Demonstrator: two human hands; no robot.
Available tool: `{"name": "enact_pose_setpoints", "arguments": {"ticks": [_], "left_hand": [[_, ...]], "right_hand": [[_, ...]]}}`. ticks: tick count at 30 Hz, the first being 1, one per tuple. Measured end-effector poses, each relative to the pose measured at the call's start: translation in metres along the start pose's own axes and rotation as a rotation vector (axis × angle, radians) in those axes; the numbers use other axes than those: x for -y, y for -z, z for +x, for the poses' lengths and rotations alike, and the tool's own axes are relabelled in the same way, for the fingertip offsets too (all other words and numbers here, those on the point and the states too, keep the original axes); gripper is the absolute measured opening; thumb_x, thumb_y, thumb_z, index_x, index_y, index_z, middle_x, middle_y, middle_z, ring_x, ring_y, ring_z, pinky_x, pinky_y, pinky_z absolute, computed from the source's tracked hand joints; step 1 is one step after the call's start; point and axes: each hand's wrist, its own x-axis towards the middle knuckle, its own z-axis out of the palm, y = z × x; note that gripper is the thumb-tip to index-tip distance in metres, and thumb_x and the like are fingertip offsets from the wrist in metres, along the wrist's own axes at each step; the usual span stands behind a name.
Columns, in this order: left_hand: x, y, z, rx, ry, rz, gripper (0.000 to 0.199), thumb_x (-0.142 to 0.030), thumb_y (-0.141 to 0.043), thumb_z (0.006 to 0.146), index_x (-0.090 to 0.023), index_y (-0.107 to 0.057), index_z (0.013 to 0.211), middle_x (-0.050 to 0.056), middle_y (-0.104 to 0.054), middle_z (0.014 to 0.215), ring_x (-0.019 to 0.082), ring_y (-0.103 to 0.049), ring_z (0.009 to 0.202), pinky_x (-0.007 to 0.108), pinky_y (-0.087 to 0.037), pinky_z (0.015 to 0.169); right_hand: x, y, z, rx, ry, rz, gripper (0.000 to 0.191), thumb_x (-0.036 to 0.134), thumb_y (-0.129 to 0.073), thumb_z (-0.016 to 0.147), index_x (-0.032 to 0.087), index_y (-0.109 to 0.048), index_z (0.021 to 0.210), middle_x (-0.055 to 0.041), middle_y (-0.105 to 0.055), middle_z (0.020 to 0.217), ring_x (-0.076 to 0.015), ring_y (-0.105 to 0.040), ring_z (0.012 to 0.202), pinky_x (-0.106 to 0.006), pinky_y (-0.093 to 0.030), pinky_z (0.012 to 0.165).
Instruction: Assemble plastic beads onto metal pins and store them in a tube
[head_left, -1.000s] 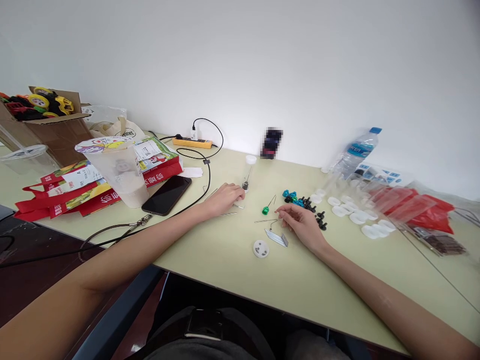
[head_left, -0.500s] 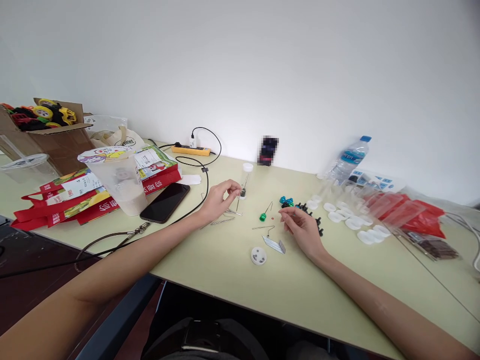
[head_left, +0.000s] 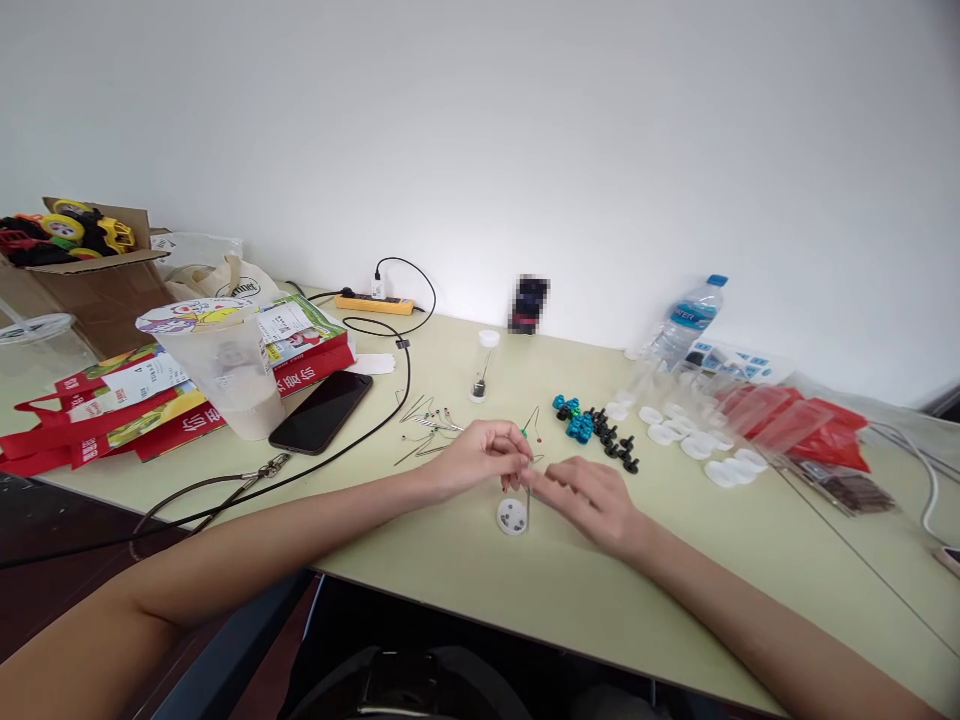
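My left hand [head_left: 491, 458] and my right hand [head_left: 589, 497] meet over the table. The left fingers are pinched on a thin metal rod [head_left: 528, 510] that hangs down between the hands. My right fingertips are pressed together at the same spot; what they hold is too small to tell. Just below lies a white round cap [head_left: 512, 517] with several small dark pieces in it. Beyond the hands a bent wire [head_left: 534, 418] shows partly. A clear tube [head_left: 484, 367] with a white cap stands behind them. Several bent wires [head_left: 420, 435] lie to the left.
Blue parts [head_left: 580, 428] and black parts [head_left: 619, 450] lie right of centre, near white discs [head_left: 664, 430] and a water bottle [head_left: 691, 318]. At left are a phone [head_left: 322, 411], a plastic cup [head_left: 221, 375], red packages [head_left: 176, 410] and a cable [head_left: 405, 385].
My left hand has moved right and toward me, away from the tube. My right hand has come slightly nearer, so both hands now meet. The view has shifted a little.
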Motion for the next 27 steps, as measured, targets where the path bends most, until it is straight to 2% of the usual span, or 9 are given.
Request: {"name": "enact_pose_setpoints", "arguments": {"ticks": [3, 5, 7, 9, 13, 16, 19, 24, 27], "left_hand": [[0.002, -0.008, -0.002, 0.065, 0.039, 0.014, 0.021, -0.032, -0.064, 0.074, -0.013, -0.058, 0.082, 0.001, -0.059, 0.064, 0.009, -0.054, 0.055, 0.023, -0.043, 0.056], [0.003, -0.009, -0.002, 0.107, 0.036, 0.023, 0.021, -0.033, -0.064, 0.075, -0.013, -0.058, 0.082, 0.001, -0.06, 0.065, 0.009, -0.054, 0.056, 0.024, -0.045, 0.058], [0.004, -0.006, -0.001, 0.103, 0.018, 0.053, 0.022, -0.033, -0.061, 0.076, -0.013, -0.057, 0.083, 0.004, -0.062, 0.07, 0.01, -0.056, 0.06, 0.026, -0.046, 0.062], [0.005, 0.001, 0.001, 0.037, -0.02, 0.135, 0.021, -0.033, -0.058, 0.08, -0.013, -0.056, 0.085, 0.006, -0.063, 0.074, 0.012, -0.058, 0.065, 0.027, -0.047, 0.066], [0.011, 0.022, 0.007, -0.131, -0.135, 0.567, 0.014, -0.028, -0.052, 0.083, -0.016, -0.057, 0.082, 0.003, -0.063, 0.074, 0.012, -0.057, 0.069, 0.024, -0.044, 0.066], [0.015, 0.037, 0.012, -0.2, -0.213, 0.857, 0.012, -0.024, -0.049, 0.082, -0.017, -0.06, 0.08, 0.001, -0.063, 0.078, 0.012, -0.056, 0.071, 0.025, -0.043, 0.066], [0.016, 0.043, 0.019, -0.219, -0.199, 0.927, 0.016, -0.023, -0.048, 0.083, -0.018, -0.063, 0.085, 0.003, -0.064, 0.085, 0.014, -0.057, 0.077, 0.026, -0.044, 0.071], [0.016, 0.04, 0.036, -0.157, -0.17, 0.9, 0.019, -0.028, -0.053, 0.082, -0.017, -0.065, 0.093, 0.004, -0.066, 0.092, 0.016, -0.058, 0.084, 0.026, -0.043, 0.076], [0.013, 0.035, 0.046, -0.145, -0.229, 0.909, 0.02, -0.032, -0.053, 0.082, -0.017, -0.067, 0.085, 0.003, -0.065, 0.088, 0.015, -0.057, 0.078, 0.025, -0.042, 0.071]], "right_hand": [[0.007, 0.008, 0.004, 0.108, 0.213, -0.048, 0.033, 0.008, -0.051, 0.084, 0.024, -0.059, 0.112, -0.0039, -0.066, 0.087, -0.0146, -0.06, 0.075, -0.026, -0.048, 0.059], [0.011, 0.008, 0.004, 0.133, 0.24, -0.036, 0.029, 0.008, -0.052, 0.084, 0.025, -0.062, 0.105, -0.0037, -0.067, 0.089, -0.0147, -0.061, 0.078, -0.026, -0.049, 0.059], [0.012, 0.008, 0.003, 0.09, 0.198, -0.015, 0.027, 0.009, -0.053, 0.083, 0.026, -0.063, 0.102, -0.0037, -0.067, 0.088, -0.0146, -0.061, 0.075, -0.027, -0.049, 0.059], [0.01, 0.007, 0.002, 0.02, 0.115, -0.012, 0.024, 0.01, -0.055, 0.082, 0.025, -0.063, 0.099, -0.0043, -0.067, 0.086, -0.015, -0.061, 0.072, -0.028, -0.048, 0.059], [-0.005, 0.012, -0.004, 0.017, -0.039, -0.021, 0.018, 0.012, -0.048, 0.086, 0.021, -0.062, 0.092, -0.0063, -0.066, 0.082, -0.0158, -0.058, 0.07, -0.028, -0.045, 0.058], [-0.019, 0.014, -0.007, 0.1, -0.233, -0.023, 0.02, 0.017, -0.042, 0.089, 0.02, -0.061, 0.085, -0.005, -0.063, 0.068, -0.0143, -0.054, 0.06, -0.027, -0.038, 0.052], [-0.026, 0.011, -0.008, 0.155, -0.47, 0.088, 0.023, 0.028, -0.039, 0.091, 0.021, -0.059, 0.081, -0.0044, -0.06, 0.065, -0.0146, -0.052, 0.058, -0.028, -0.036, 0.053], [-0.027, -0.005, -0.004, -0.07, -1.022, 0.528, 0.034, 0.048, -0.033, 0.091, 0.022, -0.051, 0.079, 0.0014, -0.047, 0.056, -0.0135, -0.043, 0.05, -0.026, -0.034, 0.05], [-0.034, -0.012, -0.004, -0.092, -1.185, 0.749, 0.037, 0.055, -0.038, 0.086, 0.021, -0.049, 0.076, 0.0028, -0.042, 0.056, -0.0114, -0.034, 0.046, -0.024, -0.026, 0.043]]}}
